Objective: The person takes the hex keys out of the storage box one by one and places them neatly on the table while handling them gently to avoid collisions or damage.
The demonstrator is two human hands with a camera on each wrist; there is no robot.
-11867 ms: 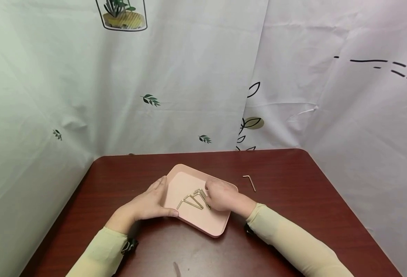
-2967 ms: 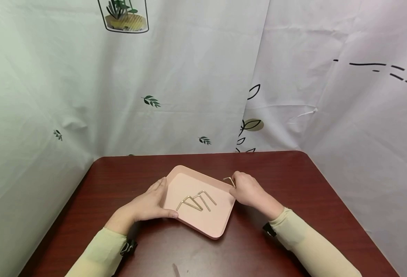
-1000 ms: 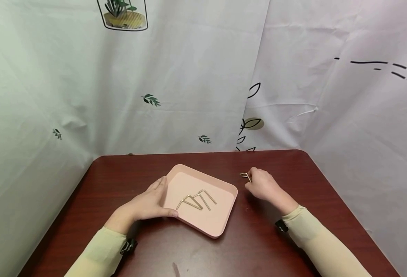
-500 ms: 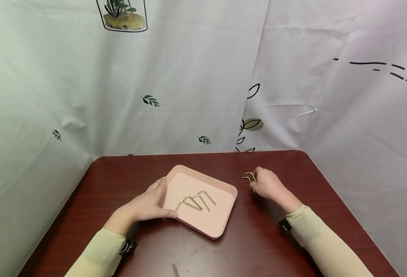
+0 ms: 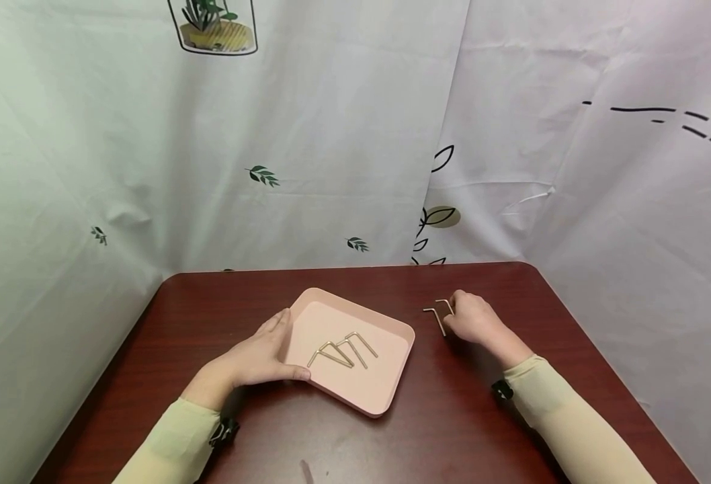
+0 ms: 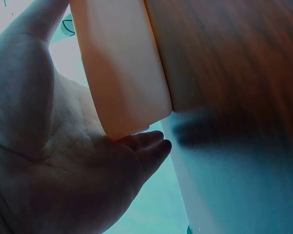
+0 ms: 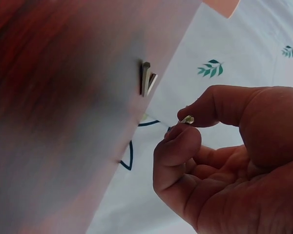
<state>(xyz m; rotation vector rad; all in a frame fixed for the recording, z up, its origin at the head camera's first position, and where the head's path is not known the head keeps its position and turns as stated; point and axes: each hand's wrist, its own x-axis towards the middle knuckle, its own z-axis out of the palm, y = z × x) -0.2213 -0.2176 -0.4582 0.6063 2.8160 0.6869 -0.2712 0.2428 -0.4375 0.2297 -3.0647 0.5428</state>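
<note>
My left hand (image 5: 260,355) holds the left corner of a shallow pink tray (image 5: 386,393), its thumb at the near rim and its fingers along the side. In the left wrist view the palm faces the tray wall (image 6: 127,68). Several brass-coloured L-shaped hex keys (image 5: 335,355) lie inside the tray, some crossing each other. Right of the tray, my right hand (image 5: 478,321) pinches one hex key (image 5: 449,306) between thumb and index finger. Its six-sided end (image 7: 187,120) shows in the right wrist view. Just left of these fingertips, another hex key (image 5: 436,320) lies on the table.
The dark red-brown table (image 5: 222,316) has rounded far corners. White fabric (image 5: 331,121) with printed leaves hangs behind it and on both sides. A greyish mark (image 5: 306,472) shows at the bottom of the head view.
My right hand has moved out of the tray and to the right, with a hex key pinched in its fingers. During the last second it shifted slightly farther right. My left hand stays put.
</note>
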